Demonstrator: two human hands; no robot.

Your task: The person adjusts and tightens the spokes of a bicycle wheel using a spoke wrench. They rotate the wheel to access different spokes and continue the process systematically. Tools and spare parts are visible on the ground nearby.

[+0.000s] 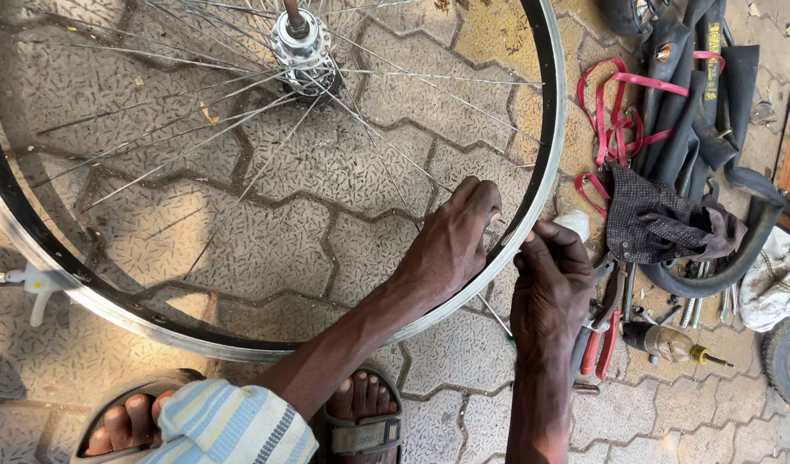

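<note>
Two sandalled feet (240, 425) sit nearest. Just beyond, the left hand (451, 245) reaches through the bicycle wheel (549, 129), fingers pinching a spoke (386, 155) at the shiny rim; the right hand (551, 288) curls round a thin tool (496, 315) outside it. The wheel lies over paving (326, 172), hub (302, 43) farthest.
</note>
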